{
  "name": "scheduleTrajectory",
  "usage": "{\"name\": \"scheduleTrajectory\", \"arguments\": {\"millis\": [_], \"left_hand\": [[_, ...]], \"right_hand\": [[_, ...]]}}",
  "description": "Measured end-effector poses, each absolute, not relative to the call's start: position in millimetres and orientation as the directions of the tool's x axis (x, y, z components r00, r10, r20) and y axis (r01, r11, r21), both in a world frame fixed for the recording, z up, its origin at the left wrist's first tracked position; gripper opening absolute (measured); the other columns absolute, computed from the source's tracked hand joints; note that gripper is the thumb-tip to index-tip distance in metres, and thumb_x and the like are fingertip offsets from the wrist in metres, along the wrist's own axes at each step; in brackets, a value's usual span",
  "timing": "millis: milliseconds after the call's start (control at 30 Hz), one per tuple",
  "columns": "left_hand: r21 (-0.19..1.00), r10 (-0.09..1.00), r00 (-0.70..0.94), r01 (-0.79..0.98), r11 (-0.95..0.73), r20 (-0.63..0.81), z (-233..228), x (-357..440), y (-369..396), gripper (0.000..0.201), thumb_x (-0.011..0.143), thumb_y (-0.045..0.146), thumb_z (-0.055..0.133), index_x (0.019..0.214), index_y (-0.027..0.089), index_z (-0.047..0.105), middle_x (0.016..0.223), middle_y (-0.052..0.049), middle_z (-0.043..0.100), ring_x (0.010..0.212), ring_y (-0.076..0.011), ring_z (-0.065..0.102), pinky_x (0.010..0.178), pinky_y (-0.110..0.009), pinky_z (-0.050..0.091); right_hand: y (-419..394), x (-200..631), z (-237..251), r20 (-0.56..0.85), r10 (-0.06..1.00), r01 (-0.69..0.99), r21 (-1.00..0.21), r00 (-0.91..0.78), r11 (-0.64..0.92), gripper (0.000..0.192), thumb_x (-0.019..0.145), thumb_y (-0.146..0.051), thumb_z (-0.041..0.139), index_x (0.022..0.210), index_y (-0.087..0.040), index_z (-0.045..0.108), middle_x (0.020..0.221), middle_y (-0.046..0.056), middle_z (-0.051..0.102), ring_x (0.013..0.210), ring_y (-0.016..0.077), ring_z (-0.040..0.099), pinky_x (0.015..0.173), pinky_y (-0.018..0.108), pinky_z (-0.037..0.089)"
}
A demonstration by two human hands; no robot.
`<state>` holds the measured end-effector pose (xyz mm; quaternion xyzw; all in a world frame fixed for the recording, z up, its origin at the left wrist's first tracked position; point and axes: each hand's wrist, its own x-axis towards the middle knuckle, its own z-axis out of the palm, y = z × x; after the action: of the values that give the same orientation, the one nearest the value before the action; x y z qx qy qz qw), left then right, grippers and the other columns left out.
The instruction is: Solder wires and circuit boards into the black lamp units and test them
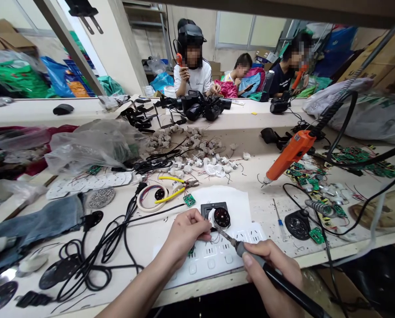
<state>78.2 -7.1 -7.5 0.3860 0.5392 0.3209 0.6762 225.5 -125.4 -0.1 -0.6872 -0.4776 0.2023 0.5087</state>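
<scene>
By the left hand (189, 226) sat the disc (222, 217), probably light and stiff, best held by its rim; that hand pinched something indistinct, while the right hand (273, 267) gripped the iron (240, 248).

The right hand (286, 265) holds a soldering iron (250, 254) close by a black disc (222, 216), the left hand (186, 229) beside it; yellow pliers (171, 179) lie on the worktop (259, 198).

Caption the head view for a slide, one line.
At a cluttered workbench, the right hand holds a soldering iron beside a round black part, with the left hand close by.
</scene>
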Motion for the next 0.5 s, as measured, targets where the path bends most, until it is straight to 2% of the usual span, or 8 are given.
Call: {"name": "scheduleTrajectory", "arguments": {"millis": [300, 500], "left_hand": [[0.862, 0.847, 0.208, -0.028, 0.506, -0.49, -6.6, 78.7, -7.2, 0.029, 0.049, 0.027, 0.076, 0.051, 0.018, 0.049, 0.056, 0.002, 0.062, 0.048, -0.0099, 0.057, 0.053, -0.023, 0.053], [0.865, 0.848, 0.215, -0.026, 0.501, -0.484, -8.6, 77.9, -7.8, 0.028, 0.051, 0.027, 0.076, 0.051, 0.018, 0.05, 0.055, 0.002, 0.062, 0.048, -0.0101, 0.058, 0.053, -0.024, 0.053]], "right_hand": [[-124.6, 229.6, 3.8, 0.353, 0.878, 0.569, -0.814, 0.324, 0.118, 0.015, 0.088, -0.034, 0.061, 0.081, -0.022, 0.067, 0.059, -0.003, 0.062, 0.047, 0.011, 0.052, 0.047, 0.023, 0.041], [-130.8, 224.7, 1.9, 0.489, 0.829, 0.684, -0.703, 0.269, 0.193, 0.009, 0.09, -0.031, 0.06, 0.091, -0.025, 0.067, 0.075, 0.0, 0.069, 0.066, 0.0152, 0.065, 0.067, 0.026, 0.052]]}}
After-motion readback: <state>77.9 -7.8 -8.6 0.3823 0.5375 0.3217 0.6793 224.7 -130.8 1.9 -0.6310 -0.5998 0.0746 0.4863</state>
